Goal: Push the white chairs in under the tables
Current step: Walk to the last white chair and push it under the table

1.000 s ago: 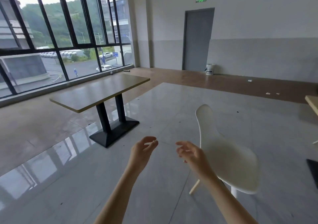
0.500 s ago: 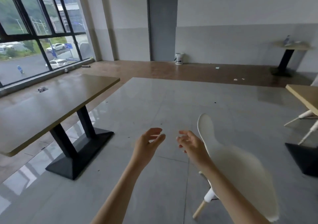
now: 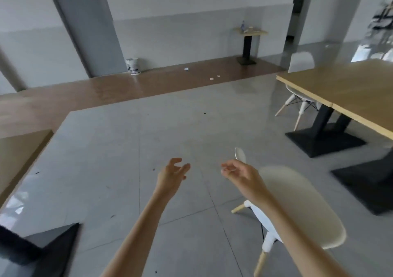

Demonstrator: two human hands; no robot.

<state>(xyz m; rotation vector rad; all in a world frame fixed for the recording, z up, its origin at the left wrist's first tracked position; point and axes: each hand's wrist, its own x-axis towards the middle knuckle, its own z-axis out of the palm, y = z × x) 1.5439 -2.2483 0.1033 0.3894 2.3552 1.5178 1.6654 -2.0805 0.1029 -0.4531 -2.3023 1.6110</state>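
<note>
A white shell chair (image 3: pixel 302 208) with pale wooden legs stands on the grey floor at the lower right, away from any table. My right hand (image 3: pixel 238 171) hovers just left of its backrest, fingers loosely curled and empty, not touching it. My left hand (image 3: pixel 172 173) is held out beside it, fingers apart and empty. A long wooden table (image 3: pixel 348 89) on black pedestal bases stands at the right. A second white chair (image 3: pixel 301 79) sits tucked at that table's far side.
Another wooden table's corner (image 3: pixel 19 153) and its black base (image 3: pixel 42 249) are at the left. A small table (image 3: pixel 251 32) stands by the far wall near a white bucket (image 3: pixel 133 66). Paper scraps lie on the brown floor strip.
The view has swung right: the left table has slid mostly out of view and the right table has come in. Both hands stay raised and empty; the chair sits lower right.
</note>
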